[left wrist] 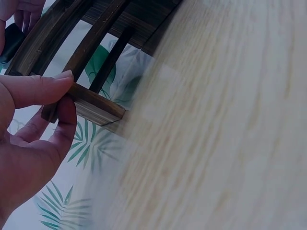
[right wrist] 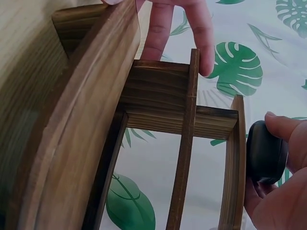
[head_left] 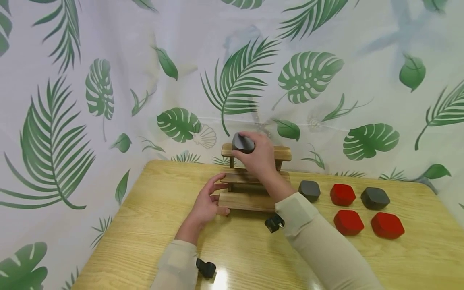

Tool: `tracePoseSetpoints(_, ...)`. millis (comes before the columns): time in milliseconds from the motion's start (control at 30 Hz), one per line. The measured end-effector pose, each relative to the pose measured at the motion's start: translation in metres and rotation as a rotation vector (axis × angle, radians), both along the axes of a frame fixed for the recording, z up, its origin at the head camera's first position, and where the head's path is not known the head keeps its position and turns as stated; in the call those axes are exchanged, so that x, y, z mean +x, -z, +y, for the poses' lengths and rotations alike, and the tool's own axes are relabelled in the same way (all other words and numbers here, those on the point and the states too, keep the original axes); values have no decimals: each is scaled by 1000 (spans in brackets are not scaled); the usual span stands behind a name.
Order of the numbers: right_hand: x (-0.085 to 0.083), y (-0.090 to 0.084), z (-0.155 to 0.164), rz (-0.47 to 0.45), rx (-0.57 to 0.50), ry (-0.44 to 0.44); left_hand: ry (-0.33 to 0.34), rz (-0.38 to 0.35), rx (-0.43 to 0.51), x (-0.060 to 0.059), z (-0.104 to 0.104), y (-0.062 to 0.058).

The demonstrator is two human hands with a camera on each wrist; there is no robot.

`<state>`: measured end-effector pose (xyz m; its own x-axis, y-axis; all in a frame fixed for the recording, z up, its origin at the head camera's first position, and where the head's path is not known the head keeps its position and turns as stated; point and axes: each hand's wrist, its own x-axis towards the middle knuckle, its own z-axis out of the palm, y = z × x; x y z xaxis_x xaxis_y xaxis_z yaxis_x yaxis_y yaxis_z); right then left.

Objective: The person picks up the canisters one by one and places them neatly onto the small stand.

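The right hand (head_left: 259,155) has its fingers (right wrist: 278,125) curled round a grey box (head_left: 242,143), holding it at the left end of the top step of a wooden rack (head_left: 253,177) at the far side of the desk (head_left: 145,225). In the right wrist view the box sits at the edge of the top rail, pinched between thumb and fingers; I cannot tell whether it rests on the wood yet. The left hand (head_left: 207,201) is open, its straight fingers (left wrist: 41,91) touching the left end of the rack's lower steps, steadying it.

What could go wrong, as I judge it: the top step is narrow and the box is near its left end, so if released off-centre it could tip off the back or the end. A push from the right hand could also shift the rack, if the left hand's light touch does not hold it.

Count: one rack with three steps. Six boxes in all: three grey, the one in hand, one (head_left: 309,190) just right of the rack and one (head_left: 375,198) farther right; three red (head_left: 342,194) (head_left: 348,222) (head_left: 387,225), lying among them on the right. Two small black wrist-mounted devices (head_left: 206,268) (head_left: 274,222) show by the sleeves.
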<state>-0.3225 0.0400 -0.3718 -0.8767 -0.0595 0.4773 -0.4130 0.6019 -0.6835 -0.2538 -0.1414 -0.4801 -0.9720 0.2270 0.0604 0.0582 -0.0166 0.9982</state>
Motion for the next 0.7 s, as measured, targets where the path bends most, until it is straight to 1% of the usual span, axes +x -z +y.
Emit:
tracePoseSetpoints(233,-2,4,-4,-34,1,0,-5,17,10,-2,-1,6)
tracePoseSetpoints(433,-2,5,-5,-68,22,15,-3,0,25,-2,0,8)
tracePoseSetpoints(700,-1,5,-7,-75,30,27,2,-6,35,-3,-1,8)
